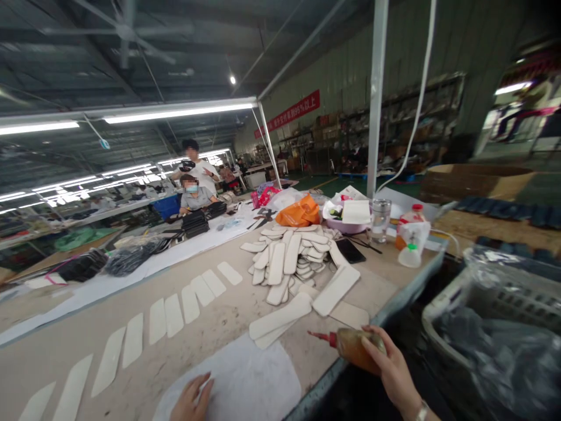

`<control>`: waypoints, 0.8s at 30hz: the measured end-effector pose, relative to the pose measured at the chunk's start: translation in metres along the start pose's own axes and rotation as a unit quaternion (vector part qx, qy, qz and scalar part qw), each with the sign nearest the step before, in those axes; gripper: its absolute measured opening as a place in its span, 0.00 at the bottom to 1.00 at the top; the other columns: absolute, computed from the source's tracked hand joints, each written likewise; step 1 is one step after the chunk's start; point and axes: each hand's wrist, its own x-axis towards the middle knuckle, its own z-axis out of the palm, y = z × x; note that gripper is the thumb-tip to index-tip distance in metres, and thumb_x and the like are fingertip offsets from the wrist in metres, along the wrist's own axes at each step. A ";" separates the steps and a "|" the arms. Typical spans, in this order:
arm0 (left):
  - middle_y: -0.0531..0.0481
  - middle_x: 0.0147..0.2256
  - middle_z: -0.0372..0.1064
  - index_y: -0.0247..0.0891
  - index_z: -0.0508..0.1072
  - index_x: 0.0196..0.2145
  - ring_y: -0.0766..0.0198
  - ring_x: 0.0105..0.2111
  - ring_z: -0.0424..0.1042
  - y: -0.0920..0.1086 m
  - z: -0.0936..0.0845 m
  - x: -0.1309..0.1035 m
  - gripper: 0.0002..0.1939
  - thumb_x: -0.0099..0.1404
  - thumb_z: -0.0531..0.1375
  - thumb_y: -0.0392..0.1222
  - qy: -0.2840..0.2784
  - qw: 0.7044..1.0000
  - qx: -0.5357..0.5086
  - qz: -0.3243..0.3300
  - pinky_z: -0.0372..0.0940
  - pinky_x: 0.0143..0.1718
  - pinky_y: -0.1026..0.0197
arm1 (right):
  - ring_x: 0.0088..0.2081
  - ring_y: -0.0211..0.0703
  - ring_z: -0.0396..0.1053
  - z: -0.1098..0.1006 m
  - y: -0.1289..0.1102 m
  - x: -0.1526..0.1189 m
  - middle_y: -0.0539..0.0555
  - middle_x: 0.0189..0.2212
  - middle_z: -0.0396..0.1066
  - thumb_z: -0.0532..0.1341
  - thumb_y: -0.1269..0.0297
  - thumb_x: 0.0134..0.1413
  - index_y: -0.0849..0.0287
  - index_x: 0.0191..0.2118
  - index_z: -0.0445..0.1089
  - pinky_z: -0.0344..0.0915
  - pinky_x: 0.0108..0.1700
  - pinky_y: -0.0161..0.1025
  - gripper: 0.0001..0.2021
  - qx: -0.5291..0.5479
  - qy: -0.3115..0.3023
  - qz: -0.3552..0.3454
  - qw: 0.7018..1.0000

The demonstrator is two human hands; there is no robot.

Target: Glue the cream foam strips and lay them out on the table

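My right hand (390, 362) is wrapped round a squeeze bottle (357, 349) of amber liquid, its red nozzle pointing left over the table edge. On a white sheet (245, 380) rests my left hand (193, 397), fingers apart, holding nothing. Beyond the sheet, two pale rounded strips (280, 316) overlap. A heap of similar pieces (291, 257) lies further back. Several pale strips (173, 316) form a slanting row on the left part of the table.
A black phone (350, 251), a glass jar (380, 221) and an orange bag (300, 211) stand or lie behind the heap. At the right is a white basket (447, 345) with plastic. Two people (195, 196) are across the table.
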 end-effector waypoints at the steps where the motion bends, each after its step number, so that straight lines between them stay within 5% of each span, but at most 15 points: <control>1: 0.56 0.45 0.71 0.46 0.74 0.40 0.62 0.47 0.68 0.016 0.011 0.002 0.11 0.61 0.54 0.44 -0.033 0.996 -0.029 0.081 0.64 0.50 0.62 | 0.38 0.45 0.68 -0.002 0.000 0.000 0.53 0.38 0.70 0.68 0.52 0.39 0.57 0.42 0.67 0.67 0.39 0.34 0.23 0.009 -0.001 -0.002 1.000; 4: 0.47 0.49 0.68 0.38 0.72 0.46 0.59 0.52 0.65 0.068 0.037 0.016 0.18 0.63 0.50 0.46 -0.073 0.975 -0.066 0.201 0.57 0.57 0.58 | 0.36 0.44 0.68 -0.007 -0.002 -0.001 0.52 0.37 0.70 0.68 0.52 0.40 0.57 0.42 0.67 0.66 0.37 0.35 0.23 0.040 -0.006 0.004 0.999; 9: 0.43 0.55 0.62 0.33 0.67 0.51 0.60 0.55 0.61 0.126 0.050 0.042 0.21 0.63 0.49 0.41 -0.139 0.961 -0.029 0.239 0.52 0.59 0.59 | 0.39 0.47 0.69 -0.017 -0.002 0.000 0.53 0.39 0.71 0.68 0.51 0.40 0.57 0.43 0.66 0.67 0.39 0.36 0.24 0.035 -0.009 0.011 0.999; 16: 0.49 0.39 0.73 0.39 0.76 0.30 0.62 0.42 0.70 0.142 0.045 0.060 0.12 0.59 0.53 0.36 -0.155 0.950 -0.019 0.272 0.59 0.48 0.63 | 0.43 0.54 0.70 -0.023 0.006 0.014 0.56 0.41 0.72 0.68 0.48 0.35 0.58 0.41 0.69 0.69 0.40 0.36 0.26 0.019 0.006 0.030 0.999; 24: 0.48 0.37 0.73 0.35 0.76 0.29 0.63 0.37 0.71 0.149 0.047 0.071 0.10 0.54 0.55 0.34 -0.170 0.957 0.011 0.236 0.61 0.40 0.64 | 0.43 0.52 0.70 -0.022 0.000 0.012 0.56 0.41 0.73 0.69 0.49 0.34 0.58 0.39 0.70 0.69 0.41 0.34 0.25 0.021 0.022 0.031 0.999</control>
